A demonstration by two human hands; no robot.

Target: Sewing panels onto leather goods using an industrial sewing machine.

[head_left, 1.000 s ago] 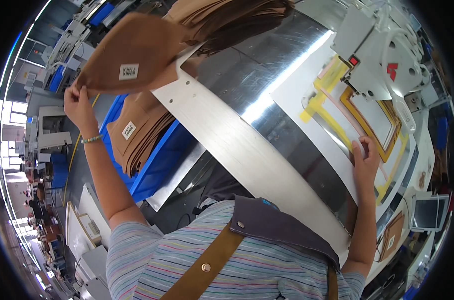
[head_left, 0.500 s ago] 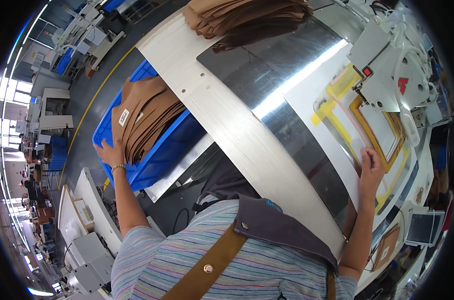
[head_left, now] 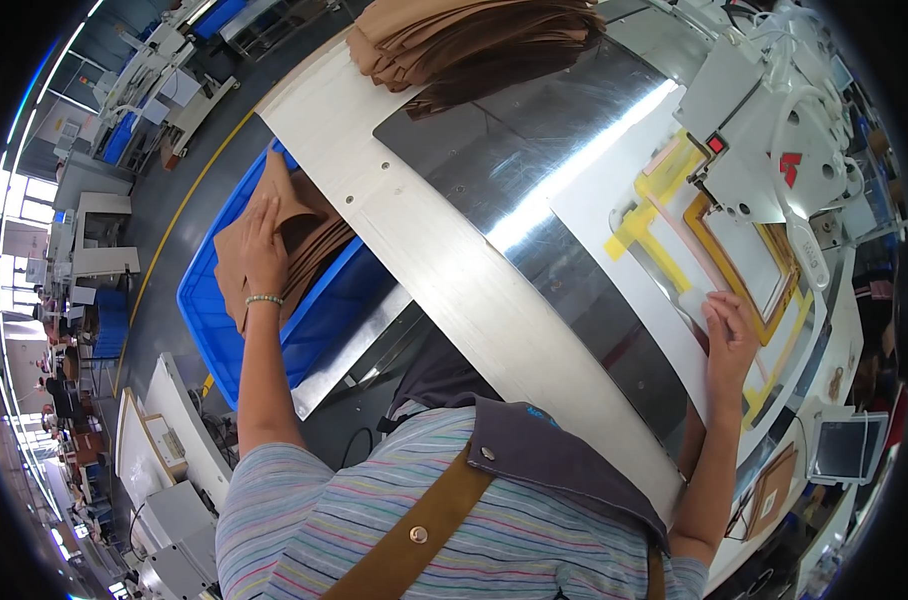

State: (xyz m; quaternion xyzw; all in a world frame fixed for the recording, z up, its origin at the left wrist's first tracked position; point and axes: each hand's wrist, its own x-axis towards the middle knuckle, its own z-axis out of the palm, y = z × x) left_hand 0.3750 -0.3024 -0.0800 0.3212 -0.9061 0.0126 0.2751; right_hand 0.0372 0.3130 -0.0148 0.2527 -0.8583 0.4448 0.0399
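Note:
My left hand (head_left: 264,252) lies with fingers stretched out on the top piece of a stack of brown cut fabric pieces (head_left: 232,262). The stack sits in a blue plastic bin (head_left: 206,325), and one piece bends upward near my fingers. At the right, my right hand (head_left: 731,338) is closed, fingertips pressed together beside a yellow-edged rectangular frame (head_left: 726,262). Whatever those fingers pinch is too small to make out. The frame rests on a template with yellow tape (head_left: 629,232), under the white head of a sewing machine (head_left: 749,150).
A larger pile of brown fabric pieces (head_left: 474,45) lies on the far end of the pale table (head_left: 424,240). A shiny metal plate (head_left: 534,180) covers part of the tabletop. A small screen (head_left: 846,448) stands at the far right, and other machines line the floor at left.
My left hand has moved from the bin's outer left rim onto the fabric stack, where the top piece now bends up. My right hand stays by the frame, its fingers slightly shifted.

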